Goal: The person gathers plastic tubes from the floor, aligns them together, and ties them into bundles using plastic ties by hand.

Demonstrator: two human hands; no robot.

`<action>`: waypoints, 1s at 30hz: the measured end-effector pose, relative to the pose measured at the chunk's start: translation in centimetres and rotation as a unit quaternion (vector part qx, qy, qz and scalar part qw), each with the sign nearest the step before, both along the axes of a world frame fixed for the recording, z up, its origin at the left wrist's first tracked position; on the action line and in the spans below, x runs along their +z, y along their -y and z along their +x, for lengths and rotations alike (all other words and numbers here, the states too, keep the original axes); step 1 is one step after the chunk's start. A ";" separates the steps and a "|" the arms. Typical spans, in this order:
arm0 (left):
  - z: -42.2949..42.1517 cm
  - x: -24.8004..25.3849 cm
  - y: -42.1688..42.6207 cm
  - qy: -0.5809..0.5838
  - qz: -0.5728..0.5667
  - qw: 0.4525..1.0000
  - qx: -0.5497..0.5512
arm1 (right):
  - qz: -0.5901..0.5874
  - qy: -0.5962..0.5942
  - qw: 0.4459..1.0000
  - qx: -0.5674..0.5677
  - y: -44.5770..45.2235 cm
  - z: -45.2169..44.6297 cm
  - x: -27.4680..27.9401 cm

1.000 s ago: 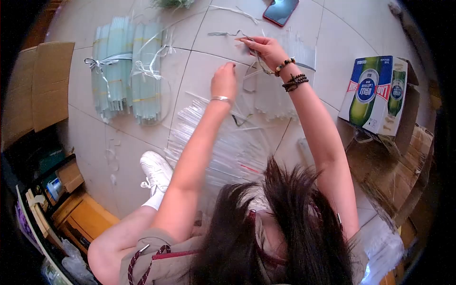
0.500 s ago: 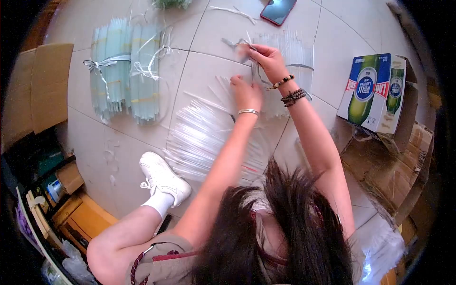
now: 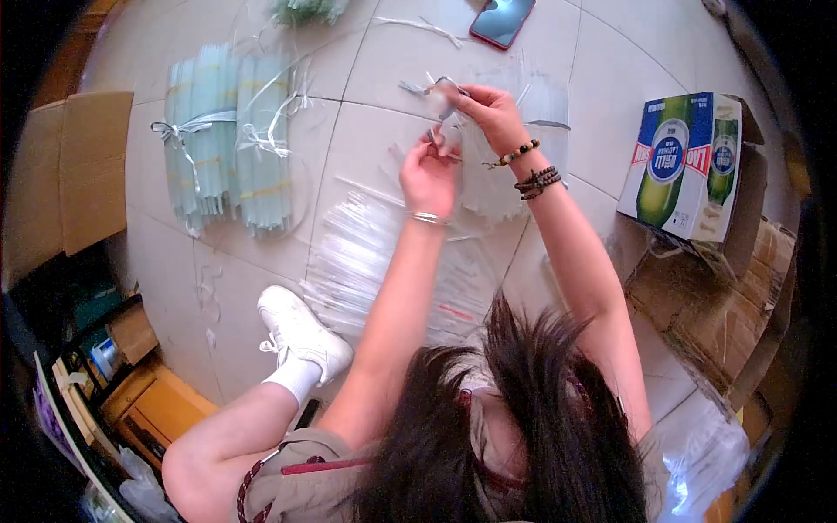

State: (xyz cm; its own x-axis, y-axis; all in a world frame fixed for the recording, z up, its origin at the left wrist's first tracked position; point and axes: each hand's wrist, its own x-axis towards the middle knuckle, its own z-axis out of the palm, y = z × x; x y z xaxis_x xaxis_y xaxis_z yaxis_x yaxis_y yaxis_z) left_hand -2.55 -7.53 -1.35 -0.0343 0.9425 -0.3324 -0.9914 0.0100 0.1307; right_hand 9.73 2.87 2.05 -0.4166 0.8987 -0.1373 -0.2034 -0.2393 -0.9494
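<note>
My right hand (image 3: 490,113) pinches a silvery-grey ribbon (image 3: 446,96) above the tiled floor, its fingers closed. Just below and to the left is my left hand (image 3: 427,179), turned palm up, its fingers curled on a part of the same ribbon; the grip is partly blurred. Under my left forearm a fanned pile of thin clear plastic strips (image 3: 353,253) lies on the floor. More clear strips (image 3: 497,187) lie beneath my right hand. To the left are two pale green strip bundles (image 3: 202,157) (image 3: 264,174), tied with shiny ribbon.
A phone (image 3: 503,19) lies at the far edge, near a loose white ribbon (image 3: 418,30). On the right, a printed beer carton (image 3: 667,166) stands by torn cardboard (image 3: 711,305). A cardboard box (image 3: 96,174) is at left. My white shoe (image 3: 301,331) rests near the strips.
My left hand has moved slightly left and turned palm up, with its fingers curled on the ribbon. My right hand stays nearly in place, still pinching the ribbon.
</note>
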 end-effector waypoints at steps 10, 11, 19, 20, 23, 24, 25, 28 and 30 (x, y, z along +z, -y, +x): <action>2.1 2.6 0.0 -0.188 -0.056 0.978 -0.073 | 0.014 0.138 0.985 0.106 -0.2 0.7 3.3; 2.3 2.2 0.1 -0.172 -0.036 0.981 -0.079 | 0.066 0.159 0.979 0.111 -0.3 0.5 3.6; 3.0 1.7 -0.7 -0.164 0.024 0.974 -0.153 | 0.199 0.498 0.809 0.238 -1.3 -0.6 8.4; 3.3 1.9 -0.9 -0.169 0.023 0.973 -0.154 | 0.236 0.556 0.762 0.234 -1.0 -1.1 8.7; 3.3 2.1 -1.1 -0.183 -0.028 0.970 -0.156 | 0.301 0.622 0.697 0.190 -0.1 -2.6 6.9; 3.2 2.4 -1.1 -0.188 -0.053 0.968 -0.158 | 0.359 0.582 0.713 0.153 0.5 -2.3 6.8; 2.7 2.5 -1.4 -0.302 -0.060 0.930 -0.202 | 0.344 0.532 0.764 0.124 0.4 -1.9 6.8; 1.3 4.6 -2.8 -0.584 -0.051 0.764 -0.269 | 0.254 0.394 0.882 0.046 0.4 0.4 7.8; 2.1 7.7 -3.5 -0.682 -0.024 0.681 -0.265 | 0.181 0.371 0.909 0.055 -0.1 3.3 8.1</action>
State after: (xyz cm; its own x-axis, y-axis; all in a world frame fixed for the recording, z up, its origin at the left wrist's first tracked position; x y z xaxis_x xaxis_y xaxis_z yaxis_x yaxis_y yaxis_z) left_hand -0.46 -4.00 6.35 -0.0014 0.9317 -0.3631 0.1965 0.3563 0.9135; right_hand 13.07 2.99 10.11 -0.4199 0.8994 -0.1215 0.5316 0.1352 -0.8361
